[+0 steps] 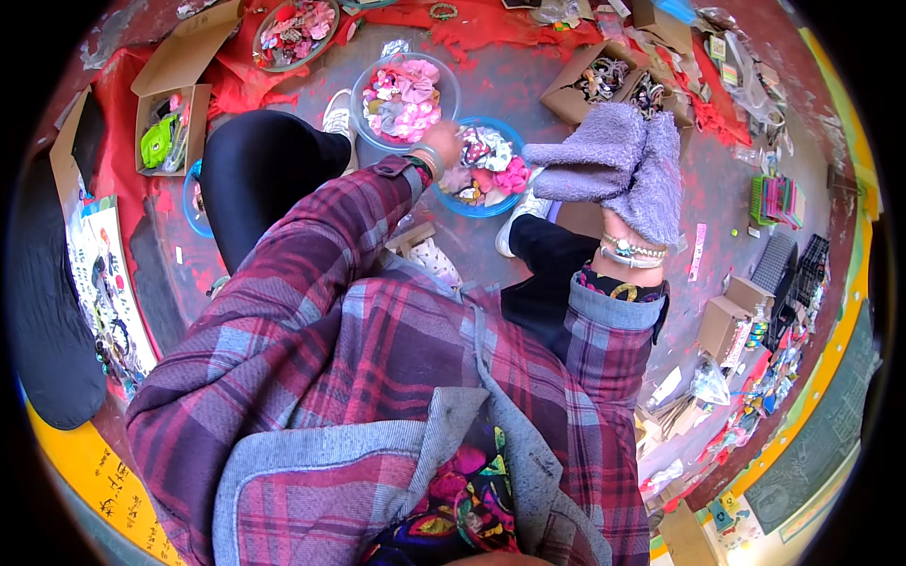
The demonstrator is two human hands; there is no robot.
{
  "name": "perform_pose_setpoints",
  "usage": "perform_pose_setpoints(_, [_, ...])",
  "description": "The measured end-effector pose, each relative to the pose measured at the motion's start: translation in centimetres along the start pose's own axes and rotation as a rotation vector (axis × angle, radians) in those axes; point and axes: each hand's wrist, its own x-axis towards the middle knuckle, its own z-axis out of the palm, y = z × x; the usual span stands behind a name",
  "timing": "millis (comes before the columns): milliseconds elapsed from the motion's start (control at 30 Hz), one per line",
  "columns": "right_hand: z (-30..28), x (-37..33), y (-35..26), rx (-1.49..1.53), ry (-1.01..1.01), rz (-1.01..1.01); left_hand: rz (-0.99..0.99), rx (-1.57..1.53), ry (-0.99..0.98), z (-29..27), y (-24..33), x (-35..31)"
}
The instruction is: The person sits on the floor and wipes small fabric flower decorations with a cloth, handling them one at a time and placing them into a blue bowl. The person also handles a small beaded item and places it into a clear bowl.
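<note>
Strewn floor (514, 85); blue bowl (478, 210) is filled, work seemingly unfinished; left hand (444, 141) above, right hand (623, 228) beside under purple fleece (595, 156): grips can't be told.

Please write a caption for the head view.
Left hand at a blue bowl of fabric pieces; fluffy lavender material covers right hand.
</note>
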Motion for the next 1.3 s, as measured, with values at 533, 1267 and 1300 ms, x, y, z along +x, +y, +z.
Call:
perform_pose_setpoints(533, [0.5,-0.7,0.0,-0.113,-0.107,0.101,0.225,0.405,-0.407,5.1,0.2,-0.3])
perform_pose_setpoints(1267, [2.6,-1.5,1.5,-0.085,-0.272,0.210,0.073,0.253,0.085,-2.5,-3.3,0.4])
perform_pose_setpoints(1300, [2.3,-1.1,1.6,0.061,-0.368,0.316,0.033,0.310,0.099,-2.7,-5.0,0.2])
